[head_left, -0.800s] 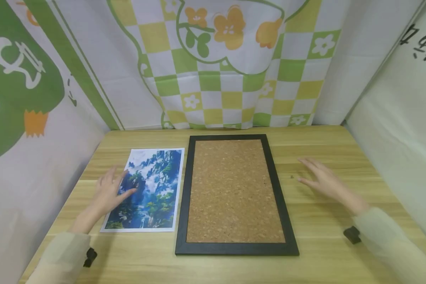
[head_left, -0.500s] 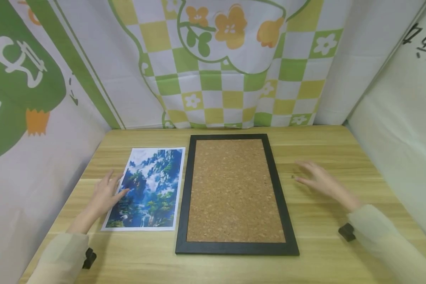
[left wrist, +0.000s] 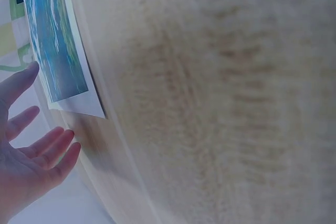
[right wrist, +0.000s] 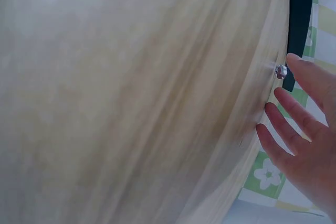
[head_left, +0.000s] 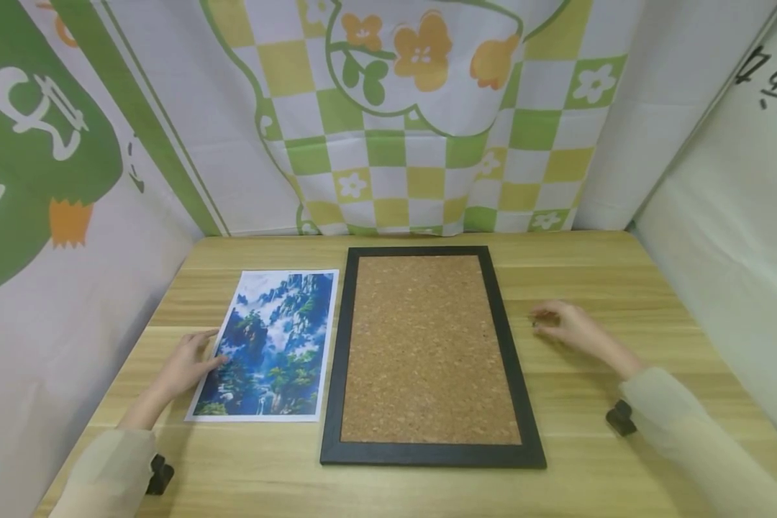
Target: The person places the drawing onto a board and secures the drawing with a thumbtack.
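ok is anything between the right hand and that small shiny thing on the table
Nothing visible: the right hand is close beside the small shiny thing, and the cork board lies beyond it.

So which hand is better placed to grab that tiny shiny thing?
Right hand, probably: its fingertips are beside the small shiny object; the left hand is across the corkboard, at the landscape print.

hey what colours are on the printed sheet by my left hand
The printed sheet is mainly blue, green and white, in a mountain scene; clearest in the head view.
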`<state>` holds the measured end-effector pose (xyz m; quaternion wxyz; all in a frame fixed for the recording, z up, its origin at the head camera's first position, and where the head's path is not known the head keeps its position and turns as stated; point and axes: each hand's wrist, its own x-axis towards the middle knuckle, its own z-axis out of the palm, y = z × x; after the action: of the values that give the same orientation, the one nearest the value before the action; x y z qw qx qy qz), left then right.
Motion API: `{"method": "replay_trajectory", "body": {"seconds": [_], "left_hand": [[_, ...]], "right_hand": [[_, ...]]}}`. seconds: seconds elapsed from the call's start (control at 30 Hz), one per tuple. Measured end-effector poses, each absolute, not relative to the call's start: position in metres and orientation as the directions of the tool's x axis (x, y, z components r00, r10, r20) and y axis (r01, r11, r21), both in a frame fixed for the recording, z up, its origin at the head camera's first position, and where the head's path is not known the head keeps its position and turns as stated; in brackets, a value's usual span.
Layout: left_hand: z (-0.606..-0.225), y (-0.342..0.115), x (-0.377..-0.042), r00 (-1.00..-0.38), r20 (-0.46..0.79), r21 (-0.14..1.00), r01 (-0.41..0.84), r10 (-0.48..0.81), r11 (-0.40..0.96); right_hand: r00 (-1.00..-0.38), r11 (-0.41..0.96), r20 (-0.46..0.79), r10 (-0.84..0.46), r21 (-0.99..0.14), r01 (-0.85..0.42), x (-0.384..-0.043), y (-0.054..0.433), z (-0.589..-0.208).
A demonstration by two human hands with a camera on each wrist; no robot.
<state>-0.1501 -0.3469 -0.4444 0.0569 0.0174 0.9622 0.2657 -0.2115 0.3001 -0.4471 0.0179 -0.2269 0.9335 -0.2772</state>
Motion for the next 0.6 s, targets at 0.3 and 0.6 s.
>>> {"method": "replay_trajectory", "body": {"seconds": [0.3,0.6], "left_hand": [[-0.45,-0.3471,-0.1539,-0.991,-0.075,0.495,0.061,0.112,0.867],[-0.4487,-0.3391,-0.1552,-0.989,-0.082,0.523,0.062,0.123,0.85]], "right_hand": [[-0.898,0.753,0.062,-0.435,-0.522,-0.401,-0.2137,0.2971,-0.4473],[-0.889,0.748,0.078,-0.452,-0.509,-0.426,-0.219,0.2956,-0.4488]]}}
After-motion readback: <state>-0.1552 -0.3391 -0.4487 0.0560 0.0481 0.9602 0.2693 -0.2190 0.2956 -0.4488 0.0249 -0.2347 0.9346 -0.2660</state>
